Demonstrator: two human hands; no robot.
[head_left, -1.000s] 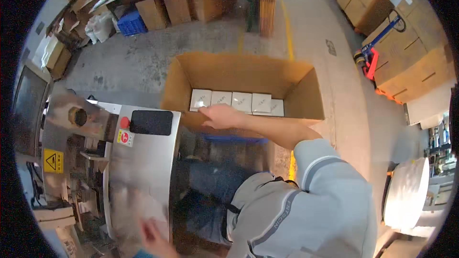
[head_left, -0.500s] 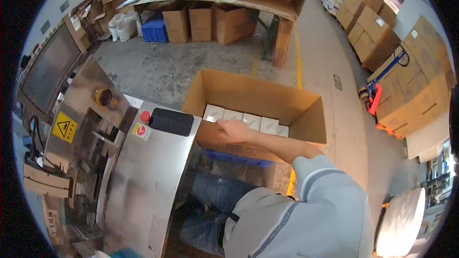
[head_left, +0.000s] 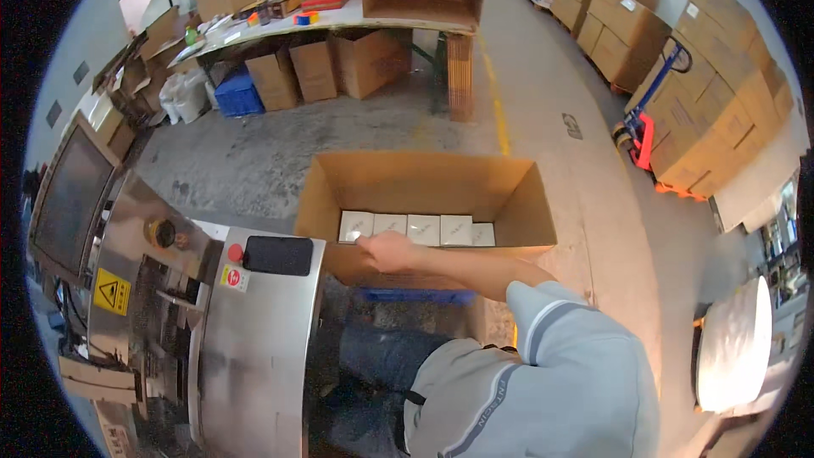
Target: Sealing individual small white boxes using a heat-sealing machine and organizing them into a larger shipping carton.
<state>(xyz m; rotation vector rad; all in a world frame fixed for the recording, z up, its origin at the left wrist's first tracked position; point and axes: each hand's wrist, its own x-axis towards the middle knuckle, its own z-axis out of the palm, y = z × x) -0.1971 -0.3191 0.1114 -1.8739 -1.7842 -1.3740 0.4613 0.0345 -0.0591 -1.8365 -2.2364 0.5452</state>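
In the middle of the shot sits one big open cardboard carton (head_left: pixel 424 191) on the floor, and along its near wall there's a row of five small white boxes (head_left: pixel 421 228), lined up side by side and touching each other. The right hand (head_left: pixel 388 250) is stretched out over the carton's near rim, right at the left end of that row. Its fingers (head_left: pixel 366 240) are curled and seem to be pinching the corner of the leftmost white box, though honestly the grip is small in the frame, so I can't tell for sure whether it's actually clamped on it or just touching. The left hand isn't anywhere in view.

Only one arm shows, in a grey short sleeve (head_left: pixel 555 322) with pale stripes.

Left of the carton is one stainless steel machine (head_left: pixel 254 356) with a black pad (head_left: pixel 277 254) on top, one red button (head_left: pixel 234 253) just beside it, and one yellow warning sticker (head_left: pixel 111 291) further left. One dark monitor (head_left: pixel 68 195) stands tilted at the machine's far left.

Under the carton there's a blue crate (head_left: pixel 415 295) edge peeking out. Further back, one long surface (head_left: pixel 339 21) carries a large open box, with three brown boxes tucked underneath and one blue bin (head_left: pixel 237 95) beside them. On the right, stacks of brown cartons (head_left: pixel 721 93) sit near one red pallet jack (head_left: pixel 642 137).
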